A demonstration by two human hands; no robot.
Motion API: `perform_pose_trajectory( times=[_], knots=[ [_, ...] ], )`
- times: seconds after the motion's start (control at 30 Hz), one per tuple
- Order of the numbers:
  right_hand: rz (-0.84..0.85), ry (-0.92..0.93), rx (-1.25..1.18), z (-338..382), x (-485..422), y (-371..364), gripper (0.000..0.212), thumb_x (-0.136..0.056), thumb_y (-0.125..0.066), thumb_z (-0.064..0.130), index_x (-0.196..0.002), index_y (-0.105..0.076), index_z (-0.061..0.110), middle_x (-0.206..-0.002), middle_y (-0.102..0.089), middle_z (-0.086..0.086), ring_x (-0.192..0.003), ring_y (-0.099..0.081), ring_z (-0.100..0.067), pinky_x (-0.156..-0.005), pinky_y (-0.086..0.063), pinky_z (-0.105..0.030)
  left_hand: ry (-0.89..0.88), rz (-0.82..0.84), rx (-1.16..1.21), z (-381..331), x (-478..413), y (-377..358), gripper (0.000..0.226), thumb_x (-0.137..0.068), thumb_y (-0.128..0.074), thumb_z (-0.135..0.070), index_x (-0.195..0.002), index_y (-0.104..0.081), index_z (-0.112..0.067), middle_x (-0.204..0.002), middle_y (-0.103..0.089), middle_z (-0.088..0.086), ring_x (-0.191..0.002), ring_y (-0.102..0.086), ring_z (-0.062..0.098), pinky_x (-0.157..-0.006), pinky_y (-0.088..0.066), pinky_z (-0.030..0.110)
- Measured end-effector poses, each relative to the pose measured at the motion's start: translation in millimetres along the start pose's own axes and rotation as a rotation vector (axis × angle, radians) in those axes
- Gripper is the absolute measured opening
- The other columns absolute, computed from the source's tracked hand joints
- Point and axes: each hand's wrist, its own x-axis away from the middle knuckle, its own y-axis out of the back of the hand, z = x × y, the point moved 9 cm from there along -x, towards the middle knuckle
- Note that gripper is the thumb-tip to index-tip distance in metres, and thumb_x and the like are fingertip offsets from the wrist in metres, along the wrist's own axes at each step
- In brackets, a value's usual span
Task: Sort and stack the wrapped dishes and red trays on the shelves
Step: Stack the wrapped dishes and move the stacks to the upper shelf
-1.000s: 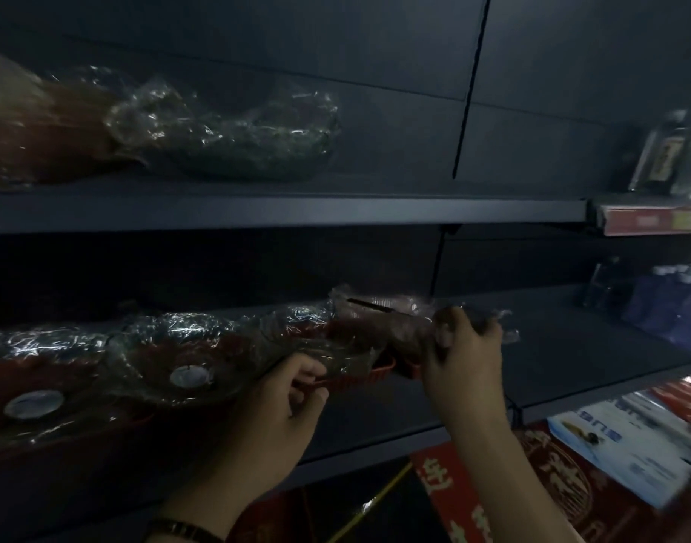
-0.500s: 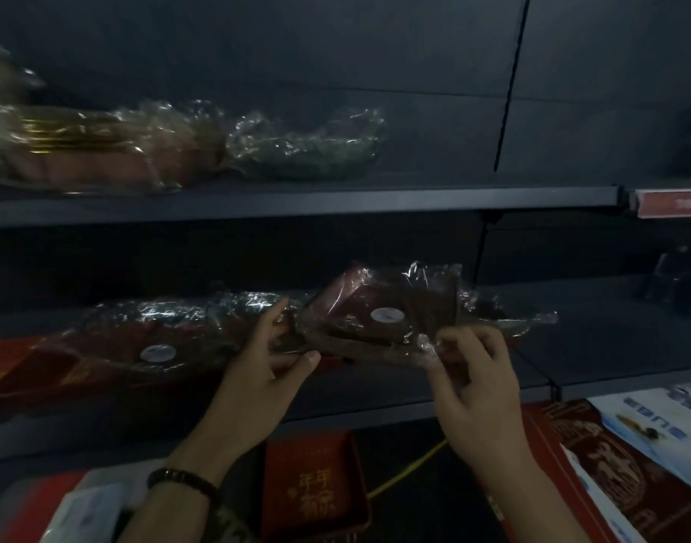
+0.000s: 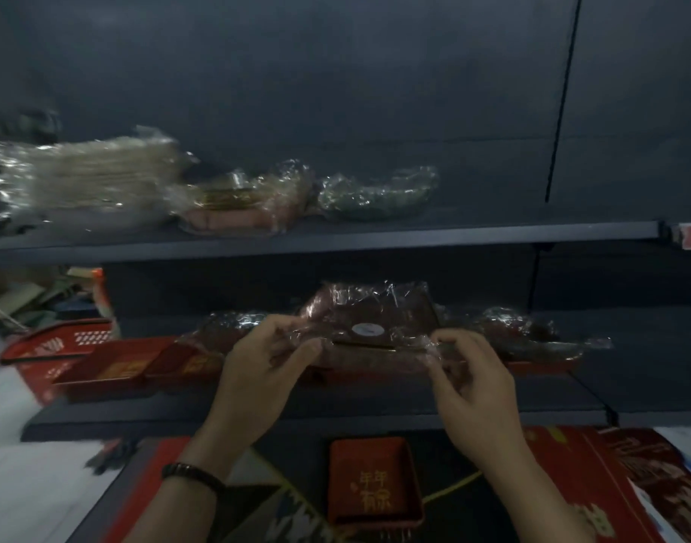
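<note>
A plastic-wrapped red tray (image 3: 375,319) with a round white sticker is tilted up in front of the middle shelf (image 3: 336,419). My left hand (image 3: 263,370) pinches its left edge and my right hand (image 3: 469,382) grips its right edge. Behind it more wrapped red trays (image 3: 532,339) lie on that shelf. Unwrapped red trays (image 3: 112,366) sit further left on the same shelf. On the upper shelf (image 3: 336,239) lie a wrapped pale stack (image 3: 85,182), a wrapped reddish dish (image 3: 238,205) and a wrapped green dish (image 3: 375,194).
A small red tray with gold characters (image 3: 371,484) lies below the shelf, next to a yellow cord. A red plastic basket (image 3: 58,342) stands at the left. Red printed boxes (image 3: 618,487) lie at the lower right. The dark back panel rises behind the shelves.
Both hands have lifted the wrapped tray off the shelf and tipped it toward me. The view has swung down and to the left, bringing the basket and the small tray below into sight.
</note>
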Motion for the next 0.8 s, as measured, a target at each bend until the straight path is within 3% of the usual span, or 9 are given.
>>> perform_pose_trajectory(
  times=[0.07,0.17,0.3,0.4,0.47,0.67,0.8],
  knots=[
    [0.047,-0.023,-0.043,15.4,0.8,-9.7,0.026,-0.094,-0.075,0.015,-0.106,-0.068,0.037,-0.110,-0.066,0.008,-0.093,-0.067,0.000,-0.073,-0.050,-0.007,-0.005,-0.062,-0.009,-14.1,11.0,21.3,0.010,-0.093,-0.077,-0.012,-0.100,-0.072,-0.017,-0.097,-0.082,-0.002,-0.094,-0.079,0.014,-0.080,-0.062,0.026],
    [0.129,-0.051,-0.141,41.8,1.6,-26.9,0.013,-0.094,-0.077,0.028,-0.105,-0.070,0.032,-0.094,-0.072,0.008,-0.073,-0.069,0.000,-0.063,-0.052,-0.015,-0.017,-0.148,-0.044,-40.1,28.9,55.5,0.010,-0.087,-0.080,-0.031,-0.090,-0.071,-0.029,-0.091,-0.081,0.003,-0.088,-0.079,0.018,-0.082,-0.063,0.043],
    [0.242,-0.034,-0.239,86.7,5.3,-54.7,0.003,-0.098,-0.072,0.034,-0.099,-0.070,0.032,-0.094,-0.079,0.007,-0.086,-0.077,-0.010,-0.079,-0.064,-0.044,-0.044,-0.298,-0.093,-78.3,56.1,109.3,0.018,-0.080,-0.082,-0.041,-0.090,-0.072,-0.030,-0.089,-0.081,0.001,-0.087,-0.080,0.018,-0.082,-0.064,0.051],
    [0.305,-0.037,-0.298,120.3,6.5,-74.8,0.009,-0.098,-0.071,0.039,-0.096,-0.070,0.030,-0.093,-0.079,0.005,-0.083,-0.078,-0.018,-0.075,-0.064,-0.055,-0.027,-0.403,-0.128,-102.8,75.4,149.0,0.022,-0.078,-0.084,-0.040,-0.092,-0.074,-0.027,-0.089,-0.082,-0.002,-0.087,-0.080,0.014,-0.082,-0.065,0.050],
    [0.333,-0.030,-0.325,143.2,4.2,-84.6,0.013,-0.097,-0.072,0.044,-0.094,-0.070,0.032,-0.093,-0.078,0.003,-0.081,-0.078,-0.023,-0.070,-0.064,-0.056,-0.020,-0.460,-0.145,-119.0,84.1,172.0,0.024,-0.078,-0.086,-0.040,-0.093,-0.075,-0.026,-0.088,-0.082,-0.004,-0.085,-0.080,0.014,-0.082,-0.066,0.052],
    [0.372,0.051,-0.335,217.3,-12.9,-95.2,0.025,-0.093,-0.071,0.056,-0.093,-0.070,0.031,-0.094,-0.078,0.007,-0.087,-0.075,-0.014,-0.076,-0.064,-0.053,-0.073,-0.609,-0.172,-180.0,99.7,229.9,0.038,-0.064,-0.084,-0.056,-0.092,-0.075,-0.031,-0.089,-0.080,-0.006,-0.082,-0.079,0.010,-0.077,-0.066,0.049],
    [0.368,0.113,-0.392,258.6,-26.2,-94.0,0.019,-0.093,-0.072,0.054,-0.092,-0.070,0.035,-0.094,-0.077,0.006,-0.087,-0.075,-0.015,-0.077,-0.065,-0.052,-0.132,-0.665,-0.217,-218.8,100.1,253.2,0.040,-0.064,-0.082,-0.063,-0.093,-0.075,-0.035,-0.092,-0.079,-0.012,-0.084,-0.076,0.000,-0.078,-0.064,0.039]
  ],
)
